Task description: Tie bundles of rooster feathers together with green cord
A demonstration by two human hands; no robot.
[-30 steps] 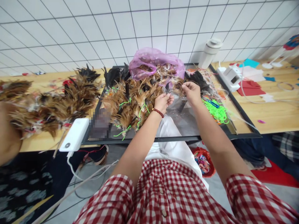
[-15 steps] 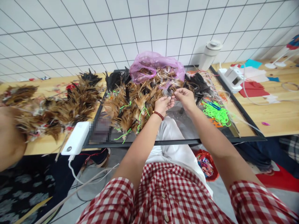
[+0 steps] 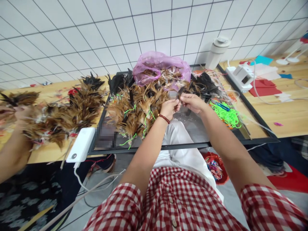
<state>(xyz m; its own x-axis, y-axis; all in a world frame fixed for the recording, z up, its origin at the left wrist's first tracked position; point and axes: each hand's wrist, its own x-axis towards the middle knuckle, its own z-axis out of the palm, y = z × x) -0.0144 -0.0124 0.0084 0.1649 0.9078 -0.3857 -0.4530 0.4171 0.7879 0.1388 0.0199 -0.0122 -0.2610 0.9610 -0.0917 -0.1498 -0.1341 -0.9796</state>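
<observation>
Two hands meet at mid-view over a black-framed panel (image 3: 260, 140) on a wooden table (image 3: 288, 118). Left hand (image 3: 170, 109), beaded bracelet (image 3: 164, 118) at the wrist: thumb and fingers closed, pinching a small dark feather (image 3: 181, 91). Right hand (image 3: 192, 102): likewise closed, thumb and forefinger pinched on the same feather, which points up between the fingertips. Exact hold on the quill too small to see.

Just left of the hands, brown feather bunches (image 3: 141, 96) heaped on the panel, several with bright green ties (image 3: 130, 140) trailing toward the near edge. Behind: an open purple plastic bag (image 3: 154, 59) with loose brown feathers inside. Black feathers (image 3: 203, 85) lie beyond the right hand. Right of that forearm, a tangle of green cord (image 3: 229, 119) with a blue tool (image 3: 222, 106) resting on it.

White bottle (image 3: 216, 53) stands upright at the wall, far side. White power bank (image 3: 80, 144) by the panel's left edge, cable plugged in. Farther left, more brown feather bunches (image 3: 79, 109); a co-worker's hand (image 3: 21, 113) among them, partly hidden, grip unclear. Red basket (image 3: 225, 170) of colourful scraps below the table.
</observation>
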